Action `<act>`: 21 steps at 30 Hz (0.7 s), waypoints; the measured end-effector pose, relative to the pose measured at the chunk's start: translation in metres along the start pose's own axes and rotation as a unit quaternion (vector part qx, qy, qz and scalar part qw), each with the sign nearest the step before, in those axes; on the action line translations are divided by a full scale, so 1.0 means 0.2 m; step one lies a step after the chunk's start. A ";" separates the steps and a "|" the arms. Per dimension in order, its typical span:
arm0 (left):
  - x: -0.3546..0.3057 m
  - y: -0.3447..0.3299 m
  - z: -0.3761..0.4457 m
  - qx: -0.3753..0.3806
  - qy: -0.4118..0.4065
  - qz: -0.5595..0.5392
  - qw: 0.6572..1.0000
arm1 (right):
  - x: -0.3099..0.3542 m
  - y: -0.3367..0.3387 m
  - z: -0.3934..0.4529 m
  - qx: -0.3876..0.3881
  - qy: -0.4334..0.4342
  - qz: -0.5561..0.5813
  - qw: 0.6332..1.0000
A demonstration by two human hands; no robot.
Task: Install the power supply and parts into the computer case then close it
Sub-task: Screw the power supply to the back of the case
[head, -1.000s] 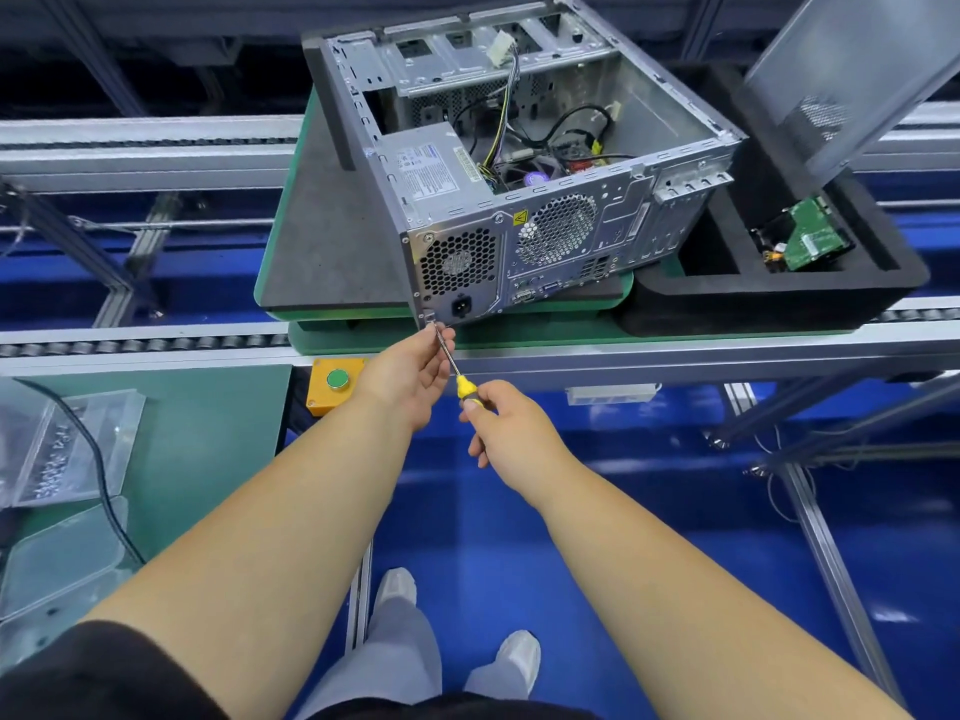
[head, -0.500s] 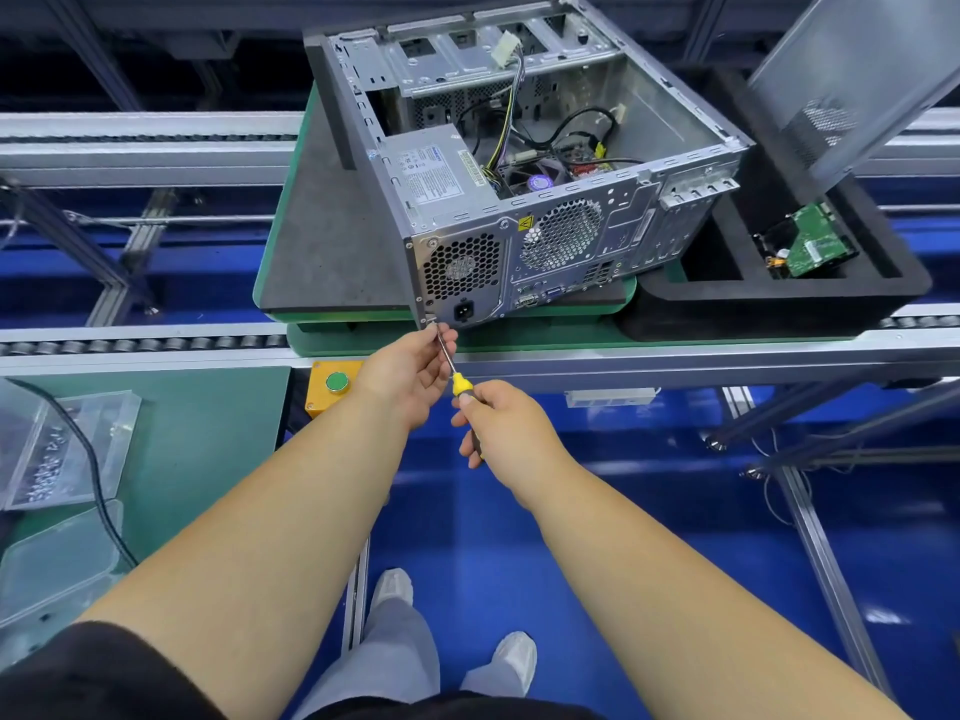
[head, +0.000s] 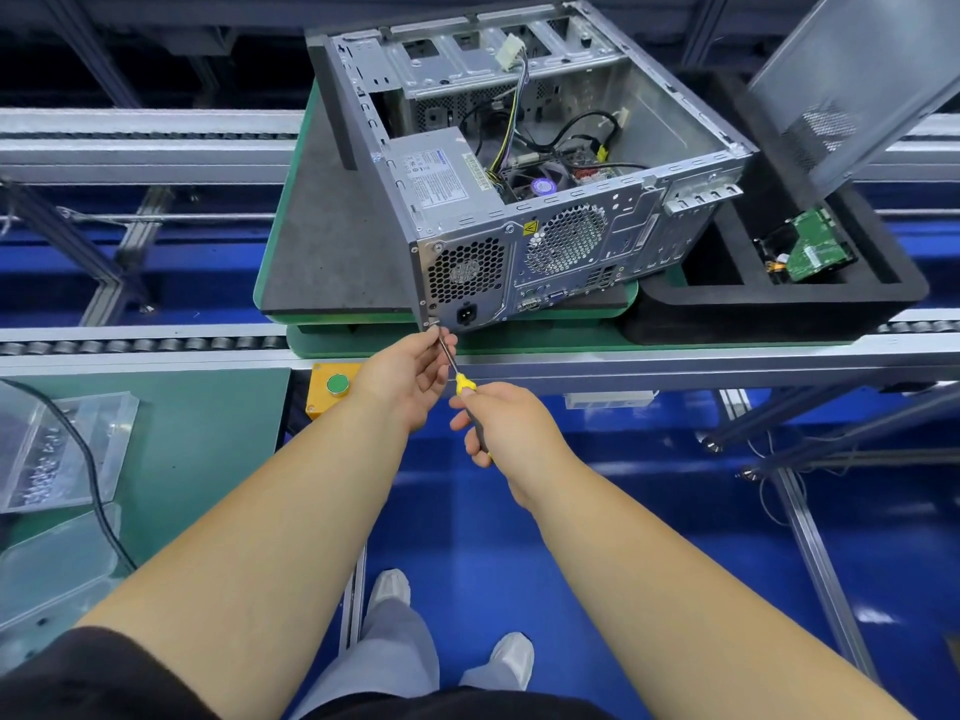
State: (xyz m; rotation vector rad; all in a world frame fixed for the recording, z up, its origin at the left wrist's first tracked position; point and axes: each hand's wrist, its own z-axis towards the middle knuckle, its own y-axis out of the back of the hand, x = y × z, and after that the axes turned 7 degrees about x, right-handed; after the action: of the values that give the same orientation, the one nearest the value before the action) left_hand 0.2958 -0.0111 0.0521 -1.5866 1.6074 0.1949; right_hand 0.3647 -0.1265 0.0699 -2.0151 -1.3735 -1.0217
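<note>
The open computer case (head: 545,163) lies on a grey pad on the conveyor, the power supply (head: 441,174) seated at its rear corner. The right hand (head: 506,428) grasps a screwdriver (head: 457,374) at the lower rear corner; the left hand (head: 410,376) pinches its shaft.

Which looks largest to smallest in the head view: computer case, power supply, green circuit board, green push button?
1. computer case
2. power supply
3. green circuit board
4. green push button
Apparent size only; the button sits nearer the camera.

The right hand (head: 506,428) has edged slightly nearer the left hand (head: 405,376).
</note>
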 end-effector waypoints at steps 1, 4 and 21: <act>0.00 0.00 0.00 0.001 0.001 0.001 1.000 | 0.00 0.00 0.00 -0.002 0.007 -0.007 1.000; 0.00 0.00 0.00 0.002 0.002 0.005 1.000 | -0.02 0.00 0.00 -0.014 0.022 0.014 1.000; 0.00 0.00 -0.01 0.026 0.005 0.015 1.000 | 0.00 -0.04 0.03 -0.029 -0.083 0.171 0.981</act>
State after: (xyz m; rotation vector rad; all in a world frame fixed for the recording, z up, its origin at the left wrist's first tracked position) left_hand 0.2938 -0.0116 0.0536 -1.5266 1.6328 0.1600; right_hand 0.3600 -0.1187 0.0664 -2.3209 -1.0317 -0.7626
